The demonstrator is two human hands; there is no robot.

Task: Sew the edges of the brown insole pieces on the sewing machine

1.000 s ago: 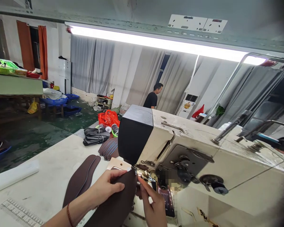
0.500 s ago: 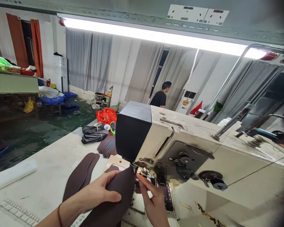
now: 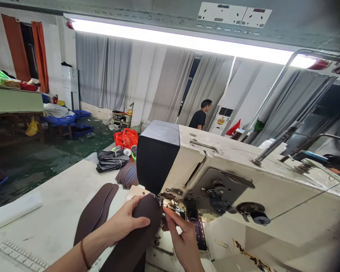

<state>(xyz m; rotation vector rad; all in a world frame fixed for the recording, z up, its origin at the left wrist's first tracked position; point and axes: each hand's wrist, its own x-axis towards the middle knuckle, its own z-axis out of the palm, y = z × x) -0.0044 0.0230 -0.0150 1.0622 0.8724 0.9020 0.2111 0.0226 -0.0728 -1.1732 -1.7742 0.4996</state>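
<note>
My left hand [image 3: 129, 219] grips a dark brown insole-shaped piece [image 3: 137, 234], thumb flat on top and the other fingers behind it. The piece's far end is at the needle area of a sewing machine [image 3: 192, 162]. Close by on the right, my right hand [image 3: 181, 236] has its fingertips pinched against a small metal guide [image 3: 172, 206] beside the presser foot. What lies between those fingertips is hidden. On the table left of my left hand lie two overlapping brown pieces [image 3: 98, 209] with a blue edge line.
Behind the machine head are a fanned stack of brown pieces [image 3: 127, 175], bundled dark pieces [image 3: 112, 160] and a red plastic bag [image 3: 126, 138]. A printed ruler scale [image 3: 19, 257] marks the table's near left. A co-worker [image 3: 200, 115] is beyond the machine.
My left hand has moved slightly right with the brown piece, whose angle has shifted a little. My right hand stays at the metal guide. The co-worker has moved right.
</note>
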